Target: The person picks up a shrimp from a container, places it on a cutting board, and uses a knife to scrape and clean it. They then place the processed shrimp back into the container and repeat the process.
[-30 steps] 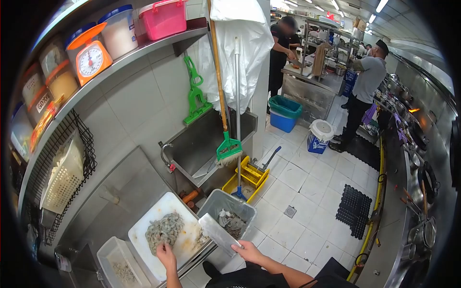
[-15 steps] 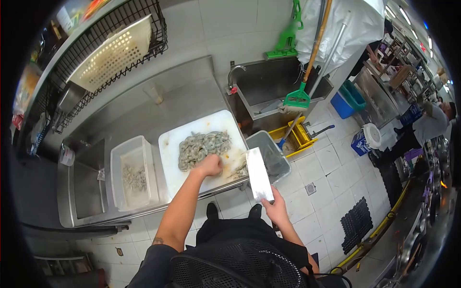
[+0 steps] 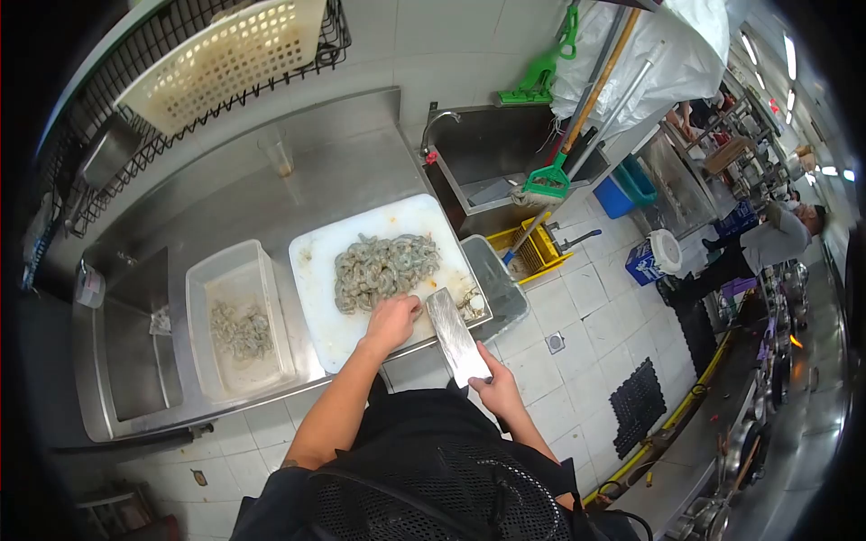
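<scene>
A heap of raw shrimp (image 3: 386, 270) lies on a white cutting board (image 3: 316, 338). My left hand (image 3: 394, 322) is closed at the heap's front edge, its fingertips curled down toward the board; what they pinch is hidden. My right hand (image 3: 498, 389) grips a cleaver (image 3: 456, 341) with a broad rectangular blade. The blade's far end is over the front right part of the board, just right of my left hand. Small shrimp scraps (image 3: 473, 307) sit at the board's right corner.
Left of the board, a clear plastic tub (image 3: 281, 338) contains more shrimp. A grey bin (image 3: 510, 302) stands below the board's right side. Beyond are a sink (image 3: 483, 149) with a faucet and a yellow mop bucket (image 3: 541, 248). A person (image 3: 776, 239) is at far right.
The cleaver has moved left, from beyond the board's right edge to over the board beside my left hand. My left hand stays closed by the shrimp heap. The camera view has shifted slightly.
</scene>
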Demonstrator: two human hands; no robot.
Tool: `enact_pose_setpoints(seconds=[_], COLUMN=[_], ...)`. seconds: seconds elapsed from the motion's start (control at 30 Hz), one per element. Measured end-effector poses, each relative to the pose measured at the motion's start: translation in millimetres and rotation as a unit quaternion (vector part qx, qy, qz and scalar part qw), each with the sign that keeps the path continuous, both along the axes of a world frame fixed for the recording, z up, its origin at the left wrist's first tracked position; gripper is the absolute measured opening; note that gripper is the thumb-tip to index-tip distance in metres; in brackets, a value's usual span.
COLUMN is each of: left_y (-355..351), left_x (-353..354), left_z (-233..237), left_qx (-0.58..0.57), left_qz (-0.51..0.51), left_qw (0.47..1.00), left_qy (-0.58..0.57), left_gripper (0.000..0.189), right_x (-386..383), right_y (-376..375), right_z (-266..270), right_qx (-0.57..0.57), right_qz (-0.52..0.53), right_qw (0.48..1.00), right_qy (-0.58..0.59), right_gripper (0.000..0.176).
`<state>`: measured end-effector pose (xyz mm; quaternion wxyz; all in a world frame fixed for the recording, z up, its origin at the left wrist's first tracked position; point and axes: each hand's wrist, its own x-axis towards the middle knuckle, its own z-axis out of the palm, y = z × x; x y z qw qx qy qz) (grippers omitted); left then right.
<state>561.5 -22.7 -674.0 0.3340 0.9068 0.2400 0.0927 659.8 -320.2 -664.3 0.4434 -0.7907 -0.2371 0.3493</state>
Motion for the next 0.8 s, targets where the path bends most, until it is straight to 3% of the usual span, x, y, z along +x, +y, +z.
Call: enact_pose_setpoints(seconds=[0.23,0.33,0.53,0.63,0.8], left_y=[-10.9,-12.4,-13.8,-14.0,-23.4], left_x=[-3.4,-3.0,0.2,0.8,-9.0], left_z=[-18.3,-18.7,-8.4,-10.0,-21.7], left_qx=[-0.057,-0.036,-0.034,-0.033,-0.043], left_qz=[0.070,0.088,0.086,0.087,0.106], left_qw=[0.995,0.994,0.996,0.995,0.993], left_qy=[-0.033,-0.055,0.016,0.031,0.017], left_gripper=[0.011,0.008,0.011,0.013,0.023], right_x=[-6.1,-7.7,-4.7,-7.5,-5.8], right_y=[-5.2,-3.1,0.3,13.9,17.8], right_z=[-6.6,-6.8,-11.2,10.1,6.0], right_qx=[0.013,0.020,0.022,0.005,0.004], right_qz=[0.012,0.013,0.017,-0.011,-0.005], right_qw=[0.999,1.000,0.999,0.991,0.986], right_qy=[-0.029,-0.001,0.039,0.134,0.168], right_gripper=[0.086,0.088,0.091,0.090,0.090])
